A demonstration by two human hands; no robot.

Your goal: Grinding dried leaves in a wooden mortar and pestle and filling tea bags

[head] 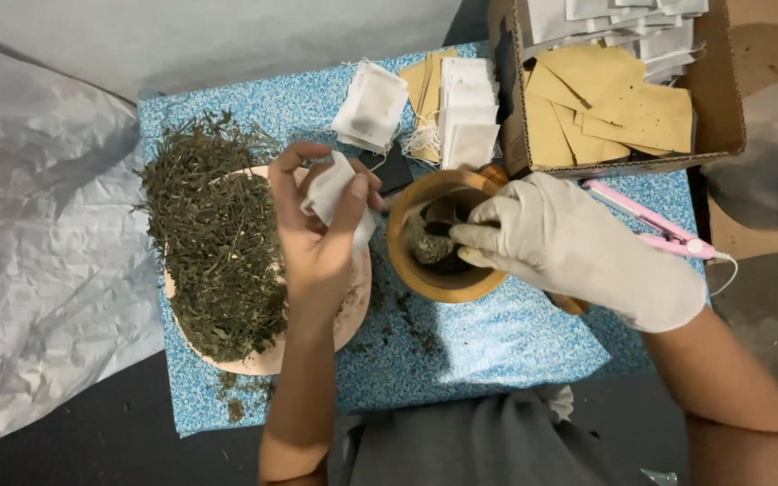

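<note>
Your left hand pinches a small white bag above the plate of dried leaves. Your gloved right hand dips closed fingers into the wooden bowl on the bench.
</note>
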